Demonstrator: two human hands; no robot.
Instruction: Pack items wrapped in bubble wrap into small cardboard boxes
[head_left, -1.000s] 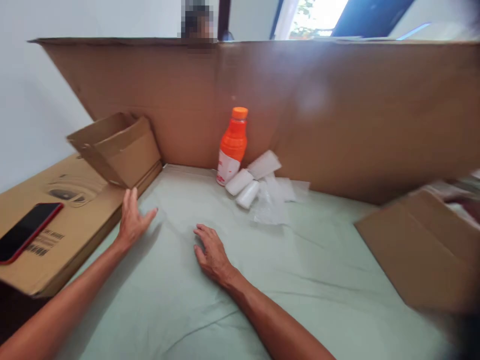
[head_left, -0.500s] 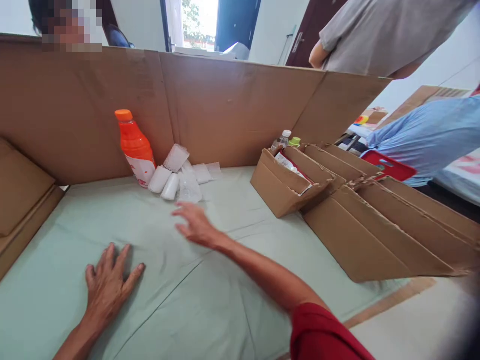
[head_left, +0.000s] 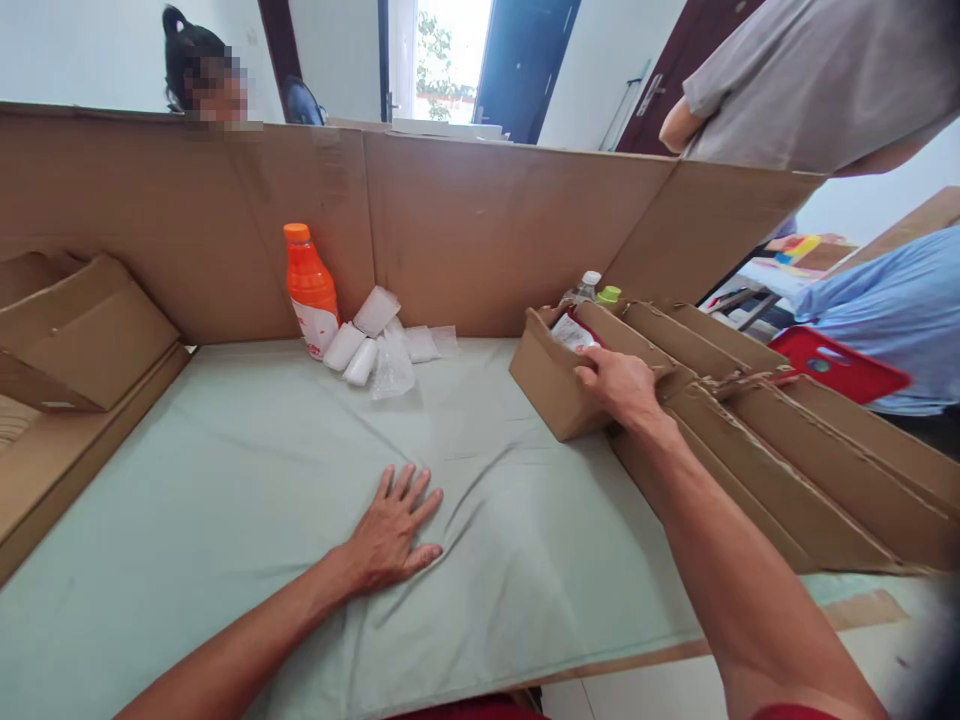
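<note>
My left hand (head_left: 394,530) lies flat on the pale green cloth (head_left: 247,460), fingers spread, holding nothing. At the near rim of a small cardboard box (head_left: 551,390), my right hand (head_left: 621,385) is closed, thumb and fingers bent over the edge; the fingertips are partly hidden. A white and red packet (head_left: 574,332) shows inside that box, just beyond the fingers. Farther left, an orange bottle (head_left: 311,290) with a white label stands upright against the cardboard wall. Beside it lies a pile of white rolls (head_left: 361,360) and clear plastic wrap (head_left: 394,370).
A cardboard wall (head_left: 480,230) runs along the back. More divided cardboard boxes (head_left: 810,450) line the right side, with bottle tops (head_left: 607,295) behind. Another cardboard box (head_left: 97,330) sits at left. People stand beyond the wall, one in a grey shirt (head_left: 817,90); a red plastic piece (head_left: 840,365) is at right.
My right hand has moved right from near the white rolls to the small box's rim and closed there. My left hand has shifted right across the cloth. The view has turned slightly.
</note>
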